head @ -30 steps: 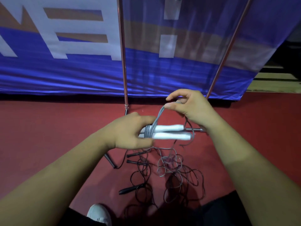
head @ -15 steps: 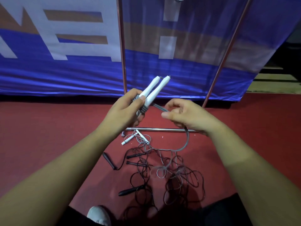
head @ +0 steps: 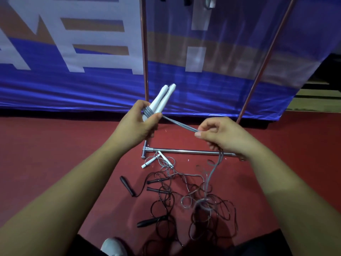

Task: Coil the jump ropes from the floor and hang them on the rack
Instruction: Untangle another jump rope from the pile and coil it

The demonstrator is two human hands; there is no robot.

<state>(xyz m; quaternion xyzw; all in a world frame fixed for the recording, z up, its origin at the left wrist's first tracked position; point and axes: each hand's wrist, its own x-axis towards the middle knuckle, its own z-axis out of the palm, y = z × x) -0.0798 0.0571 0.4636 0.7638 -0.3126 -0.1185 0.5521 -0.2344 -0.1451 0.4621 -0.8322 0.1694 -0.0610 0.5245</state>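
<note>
Handles [head: 163, 99], smooth, white and tapered, sit paired in the left grip [head: 136, 124], clenched round them where glossy grey cord [head: 180, 125] winds in tight turns. The right grip [head: 221, 137] pinches that cord taut; its slack drops to tangled black ropes [head: 149, 221] on the red floor [head: 55, 154].

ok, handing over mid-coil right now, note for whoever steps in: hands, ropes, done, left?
Left hand: holds the two white handles together, grey cord wound a few turns round them.
Right hand: pinches that cord, taut to the left hand; slack trails down to the tangle on the floor.
Floor: second white-handled rope and black-handled ropes, uncoiled, by the rack's base bar.
Done: wrap started. Left: finish wrapping, hang it on the rack, then coil and hang the rest.
</note>
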